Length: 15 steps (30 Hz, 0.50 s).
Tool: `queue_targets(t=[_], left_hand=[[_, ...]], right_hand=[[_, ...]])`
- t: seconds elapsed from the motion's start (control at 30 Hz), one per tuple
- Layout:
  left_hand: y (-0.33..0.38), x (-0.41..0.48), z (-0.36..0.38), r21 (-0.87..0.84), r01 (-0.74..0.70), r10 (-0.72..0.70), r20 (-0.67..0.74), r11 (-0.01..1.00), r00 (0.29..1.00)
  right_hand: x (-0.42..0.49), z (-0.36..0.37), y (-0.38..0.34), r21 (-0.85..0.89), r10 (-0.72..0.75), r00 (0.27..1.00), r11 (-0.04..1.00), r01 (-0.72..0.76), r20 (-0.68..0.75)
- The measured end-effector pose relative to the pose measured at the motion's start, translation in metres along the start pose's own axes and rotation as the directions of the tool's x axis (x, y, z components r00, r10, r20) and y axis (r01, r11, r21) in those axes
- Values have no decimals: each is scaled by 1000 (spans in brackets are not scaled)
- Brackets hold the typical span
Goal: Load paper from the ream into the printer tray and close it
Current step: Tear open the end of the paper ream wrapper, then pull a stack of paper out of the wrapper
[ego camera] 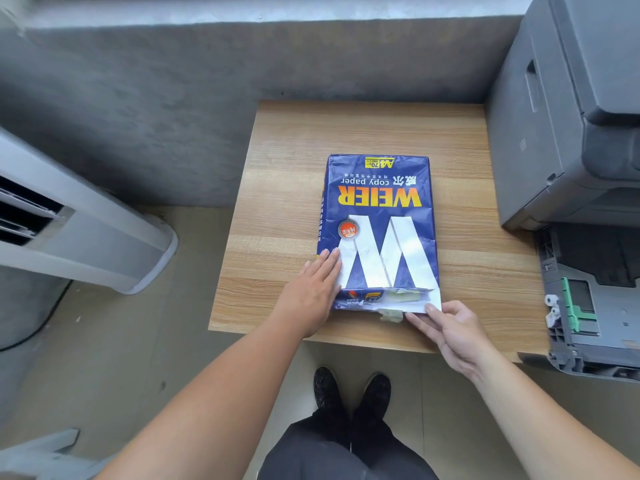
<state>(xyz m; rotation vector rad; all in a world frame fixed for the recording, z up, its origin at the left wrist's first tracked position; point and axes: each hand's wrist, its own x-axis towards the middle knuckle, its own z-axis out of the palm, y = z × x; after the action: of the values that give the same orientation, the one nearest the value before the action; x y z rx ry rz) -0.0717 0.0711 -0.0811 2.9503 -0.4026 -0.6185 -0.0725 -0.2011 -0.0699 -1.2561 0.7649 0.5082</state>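
Observation:
A blue ream of copy paper (pixel 379 216) with a big white W lies flat on the wooden table (pixel 287 202), its torn-open end toward me. My left hand (pixel 311 292) rests flat on the ream's near left corner, fingers together. My right hand (pixel 453 330) pinches the white sheets (pixel 427 304) that stick out of the open end at the near right corner. The grey printer (pixel 568 116) stands at the right, and its paper tray (pixel 588 306) is pulled out toward me with green guides showing.
A white standing air conditioner (pixel 79 237) leans in at the left. A grey concrete wall (pixel 207 98) runs behind the table. My legs and black shoes (pixel 351 389) are on the floor below the table's near edge.

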Motion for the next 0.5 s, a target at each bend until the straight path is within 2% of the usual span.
queue_targets(t=[0.1,0.2,0.27,0.3,0.37,0.4,0.47,0.5], left_hand=[[-1,-2,-1,-33,59,-59,-14,998,998],[-1,-5,-7,-20,57,-57,16,998,998],[3,-9,-10,-132,81,-85,-20,988,996],[6,-11,-10,-267,130,-152,-61,955,987],[16,-16,-6,-556,269,-383,-96,786,919],[23,-18,-4,-660,345,-500,-54,667,864],[36,-20,-1,-770,460,-634,95,442,768],[41,-21,0,-794,483,-653,148,369,743]], right_hand=[[-7,-13,4,5,15,998,1000,-16,53],[-18,-29,5,15,73,990,997,-75,124],[-24,-33,1,-28,113,977,994,-110,181],[-22,-30,-2,-114,125,972,988,-103,200],[-10,-17,-9,-355,100,981,934,-35,167],[-2,-9,-12,-440,60,990,898,2,128],[10,4,-13,-522,-34,998,851,54,48],[15,7,-10,-530,-73,997,845,69,13]])
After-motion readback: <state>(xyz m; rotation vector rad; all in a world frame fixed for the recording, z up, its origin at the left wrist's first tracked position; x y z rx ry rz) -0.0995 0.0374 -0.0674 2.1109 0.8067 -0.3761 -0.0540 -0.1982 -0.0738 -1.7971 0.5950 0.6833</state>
